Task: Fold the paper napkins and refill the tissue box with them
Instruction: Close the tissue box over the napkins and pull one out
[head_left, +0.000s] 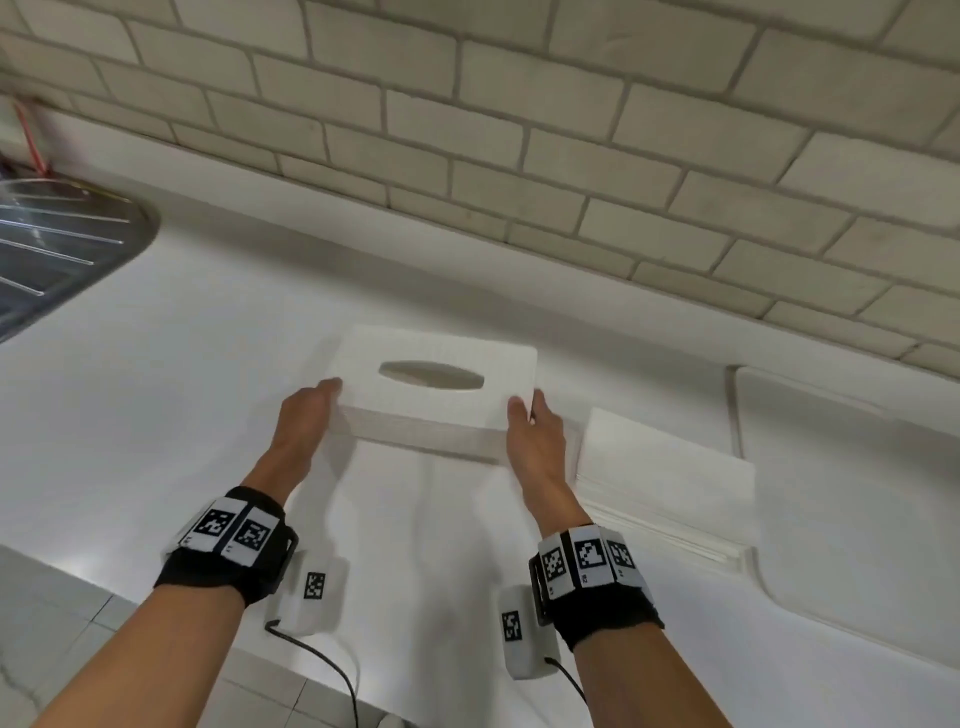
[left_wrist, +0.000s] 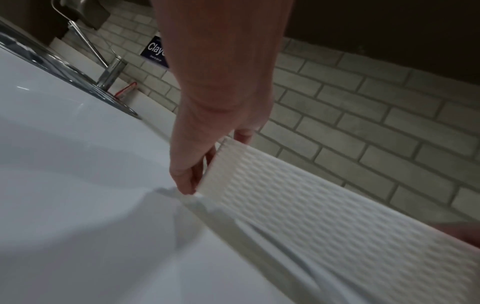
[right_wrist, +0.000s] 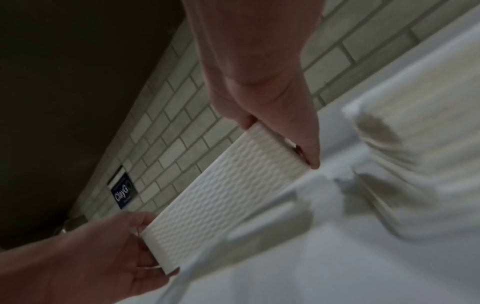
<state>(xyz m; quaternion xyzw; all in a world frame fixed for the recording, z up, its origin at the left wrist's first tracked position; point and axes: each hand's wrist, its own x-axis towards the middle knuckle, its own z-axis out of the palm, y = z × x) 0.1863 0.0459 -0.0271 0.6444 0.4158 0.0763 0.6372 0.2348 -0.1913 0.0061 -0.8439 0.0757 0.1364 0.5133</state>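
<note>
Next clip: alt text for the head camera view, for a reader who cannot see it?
Both hands, left hand and right hand, hold the ends of a white textured tissue box cover with an oval slot, over a white countertop. A stack of white paper napkins lies to the right.

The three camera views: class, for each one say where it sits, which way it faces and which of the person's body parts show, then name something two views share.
Head: worn high, looks forward and down at the counter; both forearms, left hand and right hand hold the tissue box.
Left wrist: looks along the left hand at the box's ribbed side.
Right wrist: looks along the right hand; the left hand shows too.
Shared: both wrist views show the box and the brick wall.
</note>
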